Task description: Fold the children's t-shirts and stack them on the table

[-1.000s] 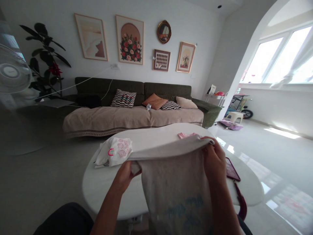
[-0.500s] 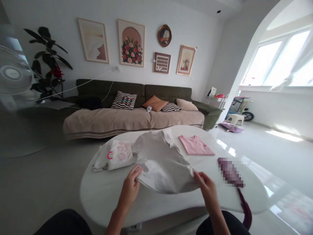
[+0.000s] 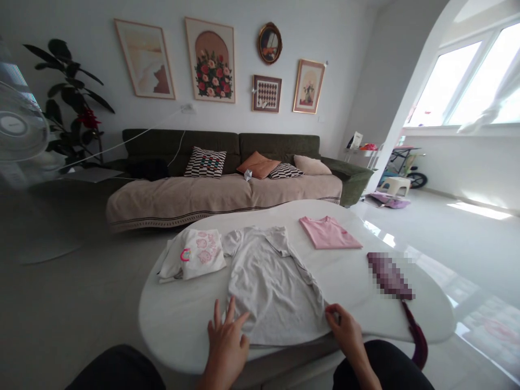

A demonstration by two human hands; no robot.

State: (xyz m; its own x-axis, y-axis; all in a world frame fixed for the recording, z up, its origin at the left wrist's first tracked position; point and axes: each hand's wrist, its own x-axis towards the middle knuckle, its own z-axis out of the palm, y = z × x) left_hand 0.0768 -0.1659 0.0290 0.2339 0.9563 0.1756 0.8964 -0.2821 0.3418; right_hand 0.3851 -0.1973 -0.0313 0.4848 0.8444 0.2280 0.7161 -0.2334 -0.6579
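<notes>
A white T-shirt (image 3: pixel 276 287) lies spread on the marble-look table, its sleeves toward the sofa and its hem toward me; some wrinkles run across it. My left hand (image 3: pixel 228 338) is at the shirt's lower left corner, fingers spread, fingertips at the cloth's edge. At the lower right corner, my right hand (image 3: pixel 344 325) has its fingers pinched on the hem. To the left of the shirt is a bundle of white printed clothing (image 3: pixel 199 254) with pink drawings. A folded pink T-shirt (image 3: pixel 330 233) lies at the back right.
The rounded white table (image 3: pixel 179 319) reaches close to my knees. On its right part lies a dark red item (image 3: pixel 416 333), partly blurred out, hanging over the edge. Behind the table stands a green sofa (image 3: pixel 280 143) with cushions. A fan (image 3: pixel 20 127) stands at left.
The white T-shirt has come down from a lifted, billowing position to lie flat on the table. My left hand has let go and spread its fingers; my right hand still pinches the hem.
</notes>
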